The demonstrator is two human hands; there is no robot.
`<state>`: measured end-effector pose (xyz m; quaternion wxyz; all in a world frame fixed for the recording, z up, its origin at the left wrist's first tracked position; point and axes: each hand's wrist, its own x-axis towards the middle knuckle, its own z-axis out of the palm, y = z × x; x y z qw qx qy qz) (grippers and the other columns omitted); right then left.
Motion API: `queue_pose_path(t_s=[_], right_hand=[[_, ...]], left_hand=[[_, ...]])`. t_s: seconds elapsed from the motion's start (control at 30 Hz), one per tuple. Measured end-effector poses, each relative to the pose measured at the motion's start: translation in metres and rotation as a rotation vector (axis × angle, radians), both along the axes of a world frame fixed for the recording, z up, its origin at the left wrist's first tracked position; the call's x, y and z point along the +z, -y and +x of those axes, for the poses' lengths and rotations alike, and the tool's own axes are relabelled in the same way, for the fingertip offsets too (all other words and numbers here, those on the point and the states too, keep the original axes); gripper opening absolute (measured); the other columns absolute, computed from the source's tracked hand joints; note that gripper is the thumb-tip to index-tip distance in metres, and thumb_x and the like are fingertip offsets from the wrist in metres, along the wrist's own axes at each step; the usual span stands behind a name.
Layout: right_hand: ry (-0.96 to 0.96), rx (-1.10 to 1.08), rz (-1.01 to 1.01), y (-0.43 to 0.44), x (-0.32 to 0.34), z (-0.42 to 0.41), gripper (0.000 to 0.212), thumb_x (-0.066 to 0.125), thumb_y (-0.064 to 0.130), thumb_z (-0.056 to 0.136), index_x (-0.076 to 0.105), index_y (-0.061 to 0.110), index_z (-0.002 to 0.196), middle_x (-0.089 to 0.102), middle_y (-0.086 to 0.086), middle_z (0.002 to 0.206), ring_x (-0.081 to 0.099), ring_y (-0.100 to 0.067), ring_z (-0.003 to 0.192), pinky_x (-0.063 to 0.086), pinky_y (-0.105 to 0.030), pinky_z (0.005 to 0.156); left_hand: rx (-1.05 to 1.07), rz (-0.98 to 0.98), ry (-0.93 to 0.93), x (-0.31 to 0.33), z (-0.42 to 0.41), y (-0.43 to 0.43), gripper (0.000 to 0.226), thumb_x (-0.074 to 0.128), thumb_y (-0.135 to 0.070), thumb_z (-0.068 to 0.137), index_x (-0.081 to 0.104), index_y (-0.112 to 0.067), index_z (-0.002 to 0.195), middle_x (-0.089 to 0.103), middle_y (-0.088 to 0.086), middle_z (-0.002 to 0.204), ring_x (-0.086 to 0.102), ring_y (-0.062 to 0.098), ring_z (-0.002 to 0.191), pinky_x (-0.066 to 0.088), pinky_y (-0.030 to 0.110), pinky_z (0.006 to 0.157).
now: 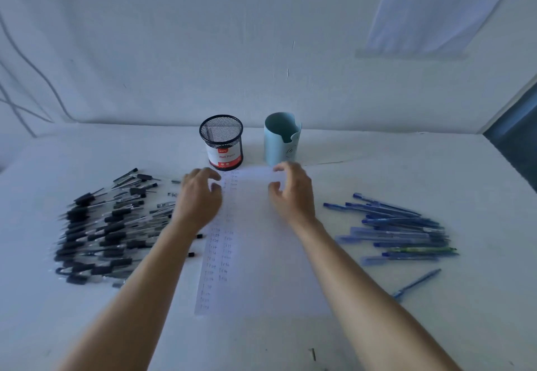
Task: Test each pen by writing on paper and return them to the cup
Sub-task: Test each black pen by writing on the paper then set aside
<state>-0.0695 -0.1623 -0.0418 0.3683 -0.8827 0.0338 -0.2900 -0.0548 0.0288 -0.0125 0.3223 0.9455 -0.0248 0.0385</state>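
Observation:
A white sheet of paper [261,254] lies in the middle of the table, with two columns of small handwritten words down its left side. My left hand [200,196] and my right hand [293,193] hover over its far end, fingers spread and curled, holding nothing. Just beyond them stand a black mesh cup [221,141] with a red and white label and a light blue cup [282,138]; I see no pens sticking out of either. A big heap of black pens [107,228] lies to the left, a smaller pile of blue pens [401,231] to the right.
One blue pen [418,282] lies apart, near the front right. A green pen [421,250] rests among the blue ones. The white table [377,327] meets a white wall at the back, and its right edge drops off at the far right. Cables hang at the left.

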Motion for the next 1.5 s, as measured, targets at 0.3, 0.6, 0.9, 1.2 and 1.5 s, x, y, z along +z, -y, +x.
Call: queue_pose_path(t_s=[0.3, 0.6, 0.9, 1.2, 1.5], right_hand=[[-0.646, 0.362, -0.572, -0.006, 0.001, -0.034, 0.061, 0.03, 0.051, 0.103, 0.014, 0.034, 0.158, 0.0, -0.001, 0.168, -0.006, -0.024, 0.154, -0.007, -0.044, 0.123], [-0.631, 0.274, -0.549, -0.004, -0.005, -0.058, 0.063, 0.029, 0.054, 0.102, 0.014, 0.028, 0.158, 0.002, 0.0, 0.168, -0.005, -0.023, 0.154, -0.005, -0.045, 0.124], [-0.558, 0.226, -0.504, 0.0, -0.003, -0.072, 0.064, 0.032, 0.057, 0.084, 0.038, 0.035, 0.144, 0.021, 0.006, 0.164, 0.006, -0.021, 0.153, -0.01, -0.053, 0.12], [-0.727, 0.271, -0.619, 0.011, -0.002, -0.082, 0.068, 0.016, 0.073, 0.095, 0.0, 0.047, 0.156, -0.016, 0.004, 0.166, -0.02, -0.025, 0.151, -0.016, -0.059, 0.116], [-0.72, 0.194, -0.608, 0.006, -0.002, -0.073, 0.076, 0.018, 0.074, 0.094, 0.001, 0.036, 0.158, -0.01, 0.002, 0.167, -0.015, -0.026, 0.153, -0.01, -0.061, 0.118]], left_hand=[[0.13, 0.571, -0.147, 0.003, 0.014, -0.034, 0.023, 0.044, -0.011, 0.093, 0.064, -0.011, 0.104, 0.064, 0.008, 0.112, 0.045, 0.031, 0.117, 0.035, 0.047, 0.099], [-0.151, 0.242, 0.363, -0.005, 0.008, -0.035, 0.018, 0.065, -0.006, 0.093, 0.056, -0.005, 0.108, 0.071, 0.018, 0.106, 0.061, 0.04, 0.112, 0.044, 0.052, 0.094], [-0.092, -0.792, 0.103, 0.024, -0.032, 0.005, 0.031, 0.034, -0.046, 0.105, 0.052, -0.02, 0.105, 0.036, -0.007, 0.063, 0.027, 0.013, 0.05, 0.024, 0.027, 0.05], [0.066, -1.675, -0.366, 0.027, -0.061, 0.022, 0.052, 0.037, -0.048, 0.093, 0.033, -0.015, 0.054, 0.016, -0.004, 0.046, 0.005, 0.013, 0.045, 0.009, 0.023, 0.04], [0.133, -1.394, -0.322, 0.001, -0.079, 0.006, 0.027, 0.046, -0.018, 0.106, 0.068, -0.011, 0.118, 0.068, 0.005, 0.089, 0.066, 0.017, 0.066, 0.048, 0.02, 0.054]])
